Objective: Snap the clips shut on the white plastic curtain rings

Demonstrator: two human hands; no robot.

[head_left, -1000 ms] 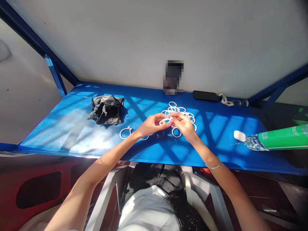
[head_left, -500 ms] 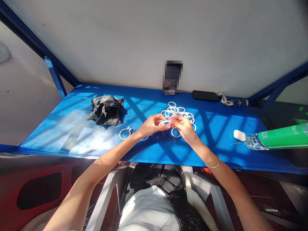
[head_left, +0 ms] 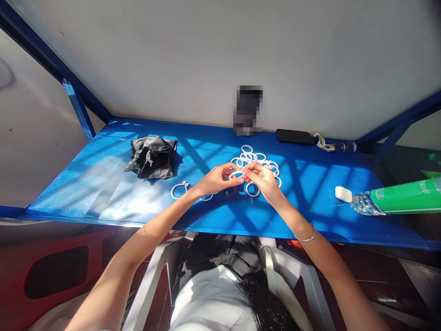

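- Two hands at the middle of the frame, above the blue table (head_left: 103, 184): left hand (head_left: 215, 180) and right hand (head_left: 263, 180), fingertips meeting.
- One white ring (head_left: 236, 174) pinched between them, each grip closed on it, held just above the table top.
- Just behind and under the right hand, a heap of white rings (head_left: 257, 158) lying on the table.
- Left of the left hand, a single ring with a small tab (head_left: 179, 190), flat on the table, apart from the heap.
- Further left, a crumpled black plastic bag (head_left: 151, 157).
- At the right edge, a bottle with a green label and white cap (head_left: 389, 198), lying on its side.
- At the far edge by the wall, a dark flat case (head_left: 295, 137) and, just right of it, a small bunch of keys (head_left: 325, 145).
- On the right wrist, a thin bracelet (head_left: 306, 238).
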